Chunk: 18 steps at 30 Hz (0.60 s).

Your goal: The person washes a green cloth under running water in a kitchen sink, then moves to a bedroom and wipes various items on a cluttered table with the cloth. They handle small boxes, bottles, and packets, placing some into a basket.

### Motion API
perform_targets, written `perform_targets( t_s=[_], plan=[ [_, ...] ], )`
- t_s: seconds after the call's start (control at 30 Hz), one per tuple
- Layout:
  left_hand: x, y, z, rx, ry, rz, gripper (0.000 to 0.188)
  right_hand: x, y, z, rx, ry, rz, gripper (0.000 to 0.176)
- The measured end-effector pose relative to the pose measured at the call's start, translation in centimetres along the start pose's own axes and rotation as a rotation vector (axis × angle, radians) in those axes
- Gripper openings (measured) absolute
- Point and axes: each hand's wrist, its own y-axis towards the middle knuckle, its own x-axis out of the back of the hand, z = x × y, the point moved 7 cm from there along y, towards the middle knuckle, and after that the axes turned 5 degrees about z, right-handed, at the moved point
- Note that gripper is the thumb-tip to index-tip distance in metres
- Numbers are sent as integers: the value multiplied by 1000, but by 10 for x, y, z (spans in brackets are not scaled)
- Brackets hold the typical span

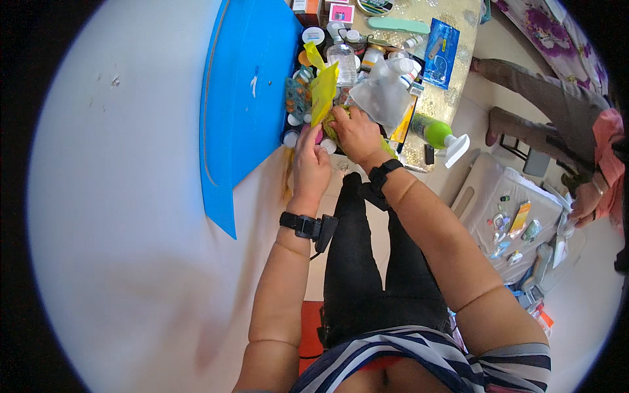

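My left hand (312, 169) is at the near left of a crowded group of bottles and jars, its fingers pointing away from me. Its fingertips meet the lower end of a bright yellow packet (324, 93); whether they pinch it is unclear. My right hand (357, 133) has its fingers curled over a yellow-green cloth (336, 123), which shows on both sides of the hand. Just beyond the right hand lies a translucent plastic bag (383, 100). A clear bottle (341, 64) stands behind the packet. White-capped containers (328, 145) sit close to my left fingers.
A large blue panel (250, 93) rises along the left, by a white wall (123, 172). On the patterned tabletop (444, 105) are a green spray bottle (440, 135), a blue packet (441, 54) and a mint-green case (398, 25). Another person (555, 98) is at the right, near a covered surface (491, 196).
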Motion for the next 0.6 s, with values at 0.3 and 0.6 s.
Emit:
perform_targets(
  t_s=[0.3,0.6],
  plan=[
    [1,2,-1,69,-25,51,46,36,-10,-13,16,256,61,37],
    [3,3,-2,71,-5,52,44,10,-48,4,210,-66,87,27]
  ],
)
